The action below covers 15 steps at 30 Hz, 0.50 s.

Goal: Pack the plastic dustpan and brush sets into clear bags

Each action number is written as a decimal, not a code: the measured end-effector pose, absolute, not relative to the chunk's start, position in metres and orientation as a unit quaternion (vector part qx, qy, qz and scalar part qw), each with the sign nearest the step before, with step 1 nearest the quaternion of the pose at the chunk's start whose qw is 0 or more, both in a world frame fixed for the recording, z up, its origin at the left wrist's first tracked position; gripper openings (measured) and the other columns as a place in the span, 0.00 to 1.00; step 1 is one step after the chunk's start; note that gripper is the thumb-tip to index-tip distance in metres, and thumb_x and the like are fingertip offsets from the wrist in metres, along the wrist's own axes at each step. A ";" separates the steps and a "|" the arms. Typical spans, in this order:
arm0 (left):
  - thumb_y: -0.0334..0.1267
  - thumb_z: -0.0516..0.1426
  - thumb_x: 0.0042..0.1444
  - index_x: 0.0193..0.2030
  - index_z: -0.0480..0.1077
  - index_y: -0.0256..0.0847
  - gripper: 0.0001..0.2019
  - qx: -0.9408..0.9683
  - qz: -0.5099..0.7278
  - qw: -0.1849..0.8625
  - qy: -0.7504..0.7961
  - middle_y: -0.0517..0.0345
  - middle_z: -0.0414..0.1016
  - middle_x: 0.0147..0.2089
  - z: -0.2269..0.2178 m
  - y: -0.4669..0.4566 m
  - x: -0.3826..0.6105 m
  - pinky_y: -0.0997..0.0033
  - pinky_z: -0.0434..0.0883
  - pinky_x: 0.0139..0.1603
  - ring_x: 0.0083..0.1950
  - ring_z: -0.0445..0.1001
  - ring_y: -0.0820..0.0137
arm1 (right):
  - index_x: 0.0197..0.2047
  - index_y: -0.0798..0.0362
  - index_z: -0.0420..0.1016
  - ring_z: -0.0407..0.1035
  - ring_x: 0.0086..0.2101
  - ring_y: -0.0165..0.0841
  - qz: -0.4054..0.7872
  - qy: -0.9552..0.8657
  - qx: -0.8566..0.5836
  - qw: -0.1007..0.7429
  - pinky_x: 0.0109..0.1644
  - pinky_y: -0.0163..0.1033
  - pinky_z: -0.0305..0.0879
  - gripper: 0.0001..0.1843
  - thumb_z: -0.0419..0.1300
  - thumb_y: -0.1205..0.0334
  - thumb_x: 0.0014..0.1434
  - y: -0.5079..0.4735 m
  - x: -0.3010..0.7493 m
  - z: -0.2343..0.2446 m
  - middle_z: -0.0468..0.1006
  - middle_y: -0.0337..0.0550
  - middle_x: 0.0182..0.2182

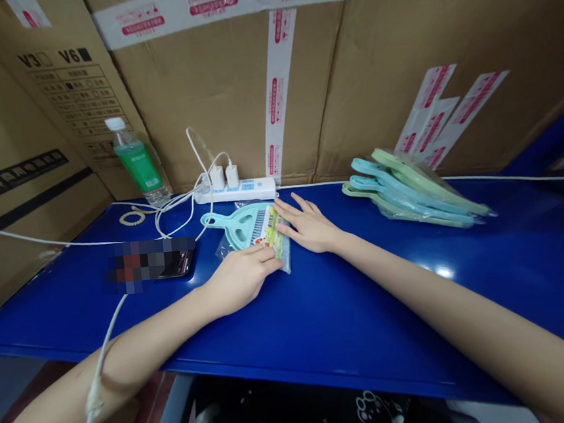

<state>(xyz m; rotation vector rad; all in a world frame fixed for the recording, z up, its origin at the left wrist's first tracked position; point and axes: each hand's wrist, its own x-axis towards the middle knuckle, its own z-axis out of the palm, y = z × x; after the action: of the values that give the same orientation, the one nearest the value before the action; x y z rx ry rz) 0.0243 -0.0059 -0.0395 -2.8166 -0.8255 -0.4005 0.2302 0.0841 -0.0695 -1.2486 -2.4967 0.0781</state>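
Observation:
A small turquoise dustpan [238, 226] with a dark-bristled brush lies flat on the blue table in clear plastic wrapping, its handle pointing left. A printed yellow-green label [274, 228] covers the right end of the pack. My left hand [241, 277] has its fingers closed together on the pack's near edge, over the label's lower part. From the right, my right hand [310, 223] lies with spread fingers, fingertips touching the label's right side. The fingertips of my left hand are partly hidden.
Several wrapped green and turquoise dustpans [408, 190] lie stacked at right. Behind the pack sits a white power strip [260, 188] with chargers and loose cables. A water bottle [140, 168], a bracelet [132, 218] and a phone [178, 263] are at left. Cardboard [212, 86] walls the back.

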 end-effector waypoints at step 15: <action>0.24 0.48 0.58 0.44 0.71 0.39 0.14 -0.949 -0.105 0.078 -0.286 0.55 0.75 0.42 -0.037 -0.010 0.026 0.69 0.74 0.44 0.45 0.74 0.67 | 0.65 0.53 0.60 0.60 0.54 0.49 0.041 -0.876 -0.441 0.191 0.54 0.59 0.60 0.35 0.43 0.41 0.62 0.087 0.229 -0.063 0.66 0.51 0.60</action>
<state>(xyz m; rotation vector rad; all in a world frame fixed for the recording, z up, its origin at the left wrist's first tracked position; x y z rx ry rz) 0.0260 -0.0103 -0.0371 -2.8438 -0.8557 -0.3135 0.2291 0.0871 -0.0635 -1.2377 -2.4619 0.1152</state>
